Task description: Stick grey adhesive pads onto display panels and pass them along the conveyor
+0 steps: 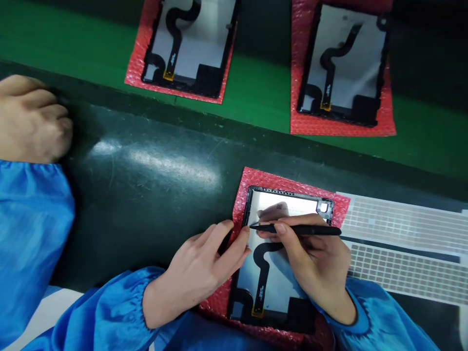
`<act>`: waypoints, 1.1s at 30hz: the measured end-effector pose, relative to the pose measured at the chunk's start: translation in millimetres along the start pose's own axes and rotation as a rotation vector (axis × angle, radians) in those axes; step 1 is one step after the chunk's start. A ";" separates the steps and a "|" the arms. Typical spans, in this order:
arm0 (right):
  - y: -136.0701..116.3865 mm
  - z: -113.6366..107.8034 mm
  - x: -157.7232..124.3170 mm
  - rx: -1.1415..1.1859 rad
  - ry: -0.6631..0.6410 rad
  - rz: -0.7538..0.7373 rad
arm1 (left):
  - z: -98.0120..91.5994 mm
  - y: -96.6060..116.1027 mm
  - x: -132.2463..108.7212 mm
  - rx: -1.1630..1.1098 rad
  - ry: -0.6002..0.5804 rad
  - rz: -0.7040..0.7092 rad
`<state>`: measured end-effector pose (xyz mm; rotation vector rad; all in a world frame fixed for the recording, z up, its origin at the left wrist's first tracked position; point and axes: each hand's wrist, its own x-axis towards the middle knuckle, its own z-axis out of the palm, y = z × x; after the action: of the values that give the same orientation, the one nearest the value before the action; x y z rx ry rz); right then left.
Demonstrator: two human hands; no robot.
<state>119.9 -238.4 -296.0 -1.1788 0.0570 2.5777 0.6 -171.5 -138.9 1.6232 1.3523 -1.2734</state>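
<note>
My right hand (320, 258) grips black pointed tweezers (310, 229), held nearly level. Their tip meets the left edge of a tablet screen panel (281, 282), close to my left fingertips. My left hand (204, 263) is bent around that left edge, its fingertips pressed on the frame; anything small under them is hidden. The panel has a black frame, a pale back and a curved black flex cable (262, 273) with a gold-coloured end. It lies on red bubble wrap (292, 182), partly covered by my right hand.
Two similar panels (204, 44) (351, 68) lie on red bubble wrap on the green strip (258, 92) beyond the dark work surface (146, 209). Sheets of small grey stickers (405, 268) lie at the right. Another person's closed hand (34, 119) rests at the left.
</note>
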 end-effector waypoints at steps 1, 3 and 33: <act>0.6 0.2 0.3 0.014 0.011 0.001 | 0.0 0.5 -0.4 0.023 -0.015 0.001; 1.4 0.6 1.0 0.040 0.033 0.010 | 0.1 2.1 -1.9 0.047 -0.045 -0.005; -5.1 -108.5 -19.8 0.456 0.427 -0.468 | -15.4 44.3 62.6 -1.154 0.088 -0.397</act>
<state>213.0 -256.1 -352.6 -1.3391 0.3896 1.7595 46.8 -148.2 -197.6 0.6122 1.9793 -0.3753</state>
